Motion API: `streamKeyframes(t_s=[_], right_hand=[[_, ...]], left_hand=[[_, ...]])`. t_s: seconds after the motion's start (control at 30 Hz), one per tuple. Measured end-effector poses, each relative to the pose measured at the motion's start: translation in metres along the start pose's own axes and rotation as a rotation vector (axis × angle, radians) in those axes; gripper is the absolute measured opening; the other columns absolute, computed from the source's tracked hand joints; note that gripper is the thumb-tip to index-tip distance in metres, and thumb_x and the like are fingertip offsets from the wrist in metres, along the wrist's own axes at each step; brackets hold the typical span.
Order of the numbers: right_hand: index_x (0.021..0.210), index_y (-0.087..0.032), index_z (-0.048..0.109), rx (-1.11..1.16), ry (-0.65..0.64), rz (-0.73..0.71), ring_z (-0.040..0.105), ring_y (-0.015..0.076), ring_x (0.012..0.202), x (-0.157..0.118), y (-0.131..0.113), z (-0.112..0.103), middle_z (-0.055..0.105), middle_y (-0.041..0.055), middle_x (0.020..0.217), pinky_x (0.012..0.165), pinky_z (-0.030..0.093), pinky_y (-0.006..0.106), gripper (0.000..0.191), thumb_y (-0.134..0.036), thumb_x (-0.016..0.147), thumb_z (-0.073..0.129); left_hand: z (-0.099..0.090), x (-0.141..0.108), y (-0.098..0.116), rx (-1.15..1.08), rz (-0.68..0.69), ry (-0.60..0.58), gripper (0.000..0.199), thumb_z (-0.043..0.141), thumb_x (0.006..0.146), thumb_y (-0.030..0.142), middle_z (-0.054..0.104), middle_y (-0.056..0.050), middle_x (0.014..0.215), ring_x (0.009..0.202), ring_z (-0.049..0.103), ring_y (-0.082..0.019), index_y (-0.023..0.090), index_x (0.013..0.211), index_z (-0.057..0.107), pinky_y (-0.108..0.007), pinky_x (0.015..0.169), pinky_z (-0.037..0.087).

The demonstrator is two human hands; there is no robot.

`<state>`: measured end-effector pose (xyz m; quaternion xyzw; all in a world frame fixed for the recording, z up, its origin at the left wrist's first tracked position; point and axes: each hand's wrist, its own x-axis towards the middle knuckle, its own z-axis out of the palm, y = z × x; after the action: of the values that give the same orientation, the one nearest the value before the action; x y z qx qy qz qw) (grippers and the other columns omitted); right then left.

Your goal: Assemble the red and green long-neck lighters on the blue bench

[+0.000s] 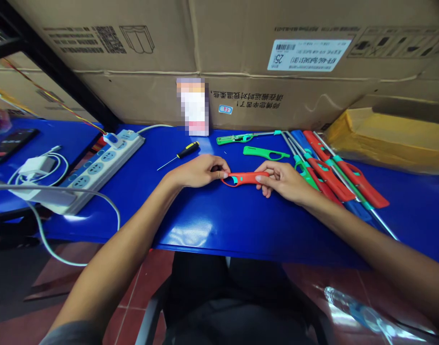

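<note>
Both hands hold a red lighter body point(246, 179) with a teal trigger, level above the blue table. My left hand point(201, 171) pinches its looped end. My right hand point(281, 181) grips the handle end between thumb and fingers. Behind them lie a green handle shell point(262, 153) and an opened green lighter point(236, 139) with its long metal tube. A yellow and black screwdriver point(188, 150) rests behind my left hand. Several red, green and blue lighters point(330, 177) with metal tubes lie beside and partly behind my right hand.
A white power strip point(106, 165) with cables and a charger point(36, 166) stands at the left. Large cardboard point(151, 96) walls the back, with a blurred upright card point(196, 108) before it. A yellow-taped box point(395, 139) sits back right.
</note>
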<state>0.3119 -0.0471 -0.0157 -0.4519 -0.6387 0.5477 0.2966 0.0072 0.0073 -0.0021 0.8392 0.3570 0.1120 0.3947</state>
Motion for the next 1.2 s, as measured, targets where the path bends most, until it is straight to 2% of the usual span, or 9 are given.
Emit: streamKeyframes(t_s=[0.27, 0.4, 0.73, 1.0, 1.2], right_hand=[[0.101, -0.023, 0.071, -0.009, 0.001, -0.013, 0.07, 0.0164, 0.057, 0.001, 0.0, -0.002, 0.078, 0.0028, 0.076, 0.055, 0.06, 0.032, 0.041, -0.057, 0.09, 0.089], [0.1, -0.022, 0.071, -0.02, 0.002, -0.023, 0.07, 0.0164, 0.056, 0.0, -0.004, -0.001, 0.078, 0.003, 0.076, 0.055, 0.06, 0.032, 0.04, -0.056, 0.09, 0.089], [0.1, -0.024, 0.07, -0.061, 0.021, -0.033, 0.07, 0.0165, 0.058, 0.0, -0.006, -0.001, 0.079, 0.0037, 0.079, 0.056, 0.06, 0.033, 0.035, -0.053, 0.093, 0.087], [0.104, -0.024, 0.068, -0.126, 0.007, -0.01, 0.066, 0.0154, 0.058, -0.001, -0.007, 0.0, 0.079, 0.0033, 0.081, 0.051, 0.051, 0.03, 0.026, -0.046, 0.097, 0.081], [0.1, -0.024, 0.073, -0.294, -0.007, -0.088, 0.067, 0.0187, 0.065, 0.002, -0.016, -0.004, 0.078, 0.002, 0.077, 0.062, 0.05, 0.033, 0.025, -0.048, 0.097, 0.078]], left_hand=[[-0.004, -0.004, 0.001, 0.061, 0.12, -0.028, 0.034, 0.062, 0.109, 0.044, 0.079, -0.01, 0.112, 0.101, 0.072, -0.022, 0.018, 0.12, 0.082, -0.034, 0.092, 0.053], [-0.004, -0.004, 0.001, 0.057, 0.114, -0.038, 0.035, 0.062, 0.108, 0.045, 0.079, -0.01, 0.11, 0.096, 0.071, -0.022, 0.017, 0.117, 0.081, -0.033, 0.088, 0.053], [0.0, -0.002, 0.0, -0.023, 0.031, 0.022, 0.034, 0.066, 0.105, 0.044, 0.083, -0.008, 0.101, 0.087, 0.072, -0.021, 0.016, 0.115, 0.082, -0.032, 0.08, 0.053], [0.001, 0.0, -0.001, 0.004, 0.041, 0.03, 0.033, 0.066, 0.104, 0.043, 0.083, -0.008, 0.099, 0.084, 0.071, -0.021, 0.015, 0.113, 0.083, -0.033, 0.077, 0.052], [0.001, -0.001, 0.0, 0.009, 0.048, 0.034, 0.031, 0.066, 0.104, 0.04, 0.082, -0.008, 0.098, 0.084, 0.07, -0.02, 0.016, 0.111, 0.082, -0.032, 0.077, 0.051]])
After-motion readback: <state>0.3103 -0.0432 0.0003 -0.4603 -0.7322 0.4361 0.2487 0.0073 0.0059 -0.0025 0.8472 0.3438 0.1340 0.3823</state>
